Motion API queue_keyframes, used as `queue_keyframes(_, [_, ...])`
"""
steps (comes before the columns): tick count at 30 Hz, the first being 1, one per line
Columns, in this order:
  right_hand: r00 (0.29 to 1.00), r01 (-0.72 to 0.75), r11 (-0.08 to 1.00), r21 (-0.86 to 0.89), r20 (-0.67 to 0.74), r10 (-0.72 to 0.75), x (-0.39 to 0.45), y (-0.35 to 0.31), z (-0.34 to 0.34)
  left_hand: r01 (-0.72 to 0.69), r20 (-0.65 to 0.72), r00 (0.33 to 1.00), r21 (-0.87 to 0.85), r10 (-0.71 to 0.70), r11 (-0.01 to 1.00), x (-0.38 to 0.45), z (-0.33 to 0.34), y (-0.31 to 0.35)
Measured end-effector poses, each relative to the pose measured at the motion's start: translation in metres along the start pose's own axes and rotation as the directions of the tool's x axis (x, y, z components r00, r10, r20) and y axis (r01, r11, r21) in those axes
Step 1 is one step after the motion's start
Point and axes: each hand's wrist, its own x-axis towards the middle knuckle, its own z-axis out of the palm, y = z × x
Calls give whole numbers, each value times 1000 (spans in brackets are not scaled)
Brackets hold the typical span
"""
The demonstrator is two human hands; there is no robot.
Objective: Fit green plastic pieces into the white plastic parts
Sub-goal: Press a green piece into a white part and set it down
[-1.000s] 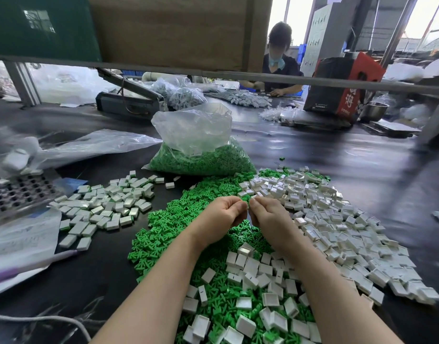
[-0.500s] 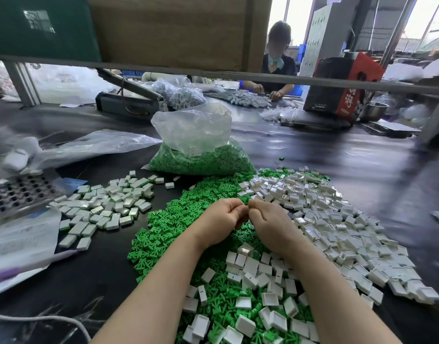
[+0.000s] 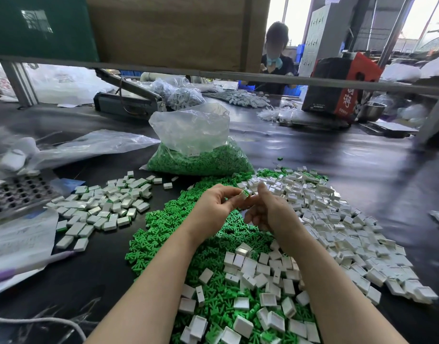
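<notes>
My left hand (image 3: 214, 209) pinches a small white part with a green piece in it (image 3: 244, 194) between thumb and fingertips, above a heap of loose green pieces (image 3: 164, 234). My right hand (image 3: 268, 212) hovers just right of it with fingers spread and relaxed, holding nothing. A big pile of white plastic parts (image 3: 337, 219) spreads to the right and front. A separate group of white parts showing green edges (image 3: 104, 207) lies to the left.
A clear bag of green pieces (image 3: 198, 157) stands behind the heaps. A perforated metal tray (image 3: 15, 192) and plastic sheets (image 3: 22, 239) lie at the left. A metal rail (image 3: 213, 75) crosses above. Another person works at the far side, near a red and black box (image 3: 337, 88).
My hands were pressed together over the heap; now the right hand has let go and opened, and the left hand alone holds the white part with the green piece.
</notes>
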Motion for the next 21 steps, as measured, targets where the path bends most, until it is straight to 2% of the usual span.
queue_keyframes(3, [996, -29, 991, 130, 93, 17, -1, -1, 1, -3, -13, 1000, -9, 3, 1000, 0, 1, 2])
queue_keyframes(8, [989, -60, 961, 270, 145, 22, -3, -3, 2, 11, -13, 1000, -16, -11, 1000, -1, 3, 6])
queue_keyframes(15, [987, -49, 956, 290, 161, 1, -4, -2, 1, 37, -69, 997, -120, -46, 992, -2, 8, 6])
queue_keyframes(21, [981, -42, 964, 263, 193, -9, -7, -4, 2, 5, -106, 994, -165, -23, 986, -4, 15, 11])
